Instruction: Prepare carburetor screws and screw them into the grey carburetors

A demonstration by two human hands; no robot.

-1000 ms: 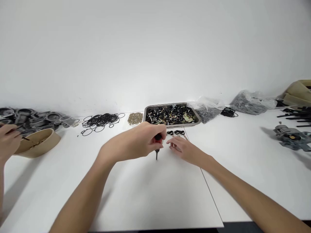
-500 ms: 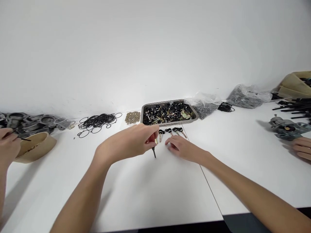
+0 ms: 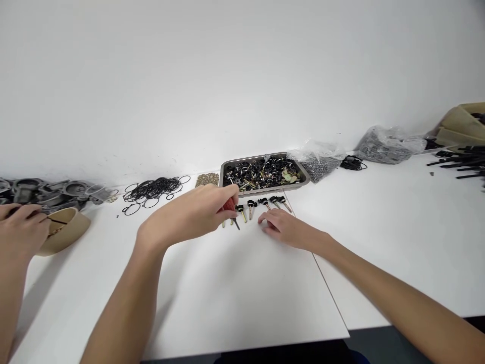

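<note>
My left hand (image 3: 204,210) is closed round the red handle of a screwdriver (image 3: 231,206), whose dark tip points down at the white table. Small screws with black heads lie in a row beyond my hands, among them one with a yellowish shank (image 3: 241,212) right beside the screwdriver and a coppery one (image 3: 250,208). Resting on the table just in front of the right end of the row, my right hand (image 3: 280,226) has its fingers curled and slightly apart, with nothing visible in them. Behind the row stands a metal tray (image 3: 265,189) full of black and brass-coloured parts.
Black rubber rings (image 3: 153,191) and small brass pieces (image 3: 207,179) lie left of the tray. Plastic bags (image 3: 390,145) and black rods (image 3: 466,161) are at the right. Another person's hand (image 3: 25,227) is by a beige container (image 3: 71,232) at the left, near grey metal castings (image 3: 49,194).
My left hand and the screwdriver have moved a little left and away from me, uncovering more of the row. The grey part and the other person's hand at the right have left the view.
</note>
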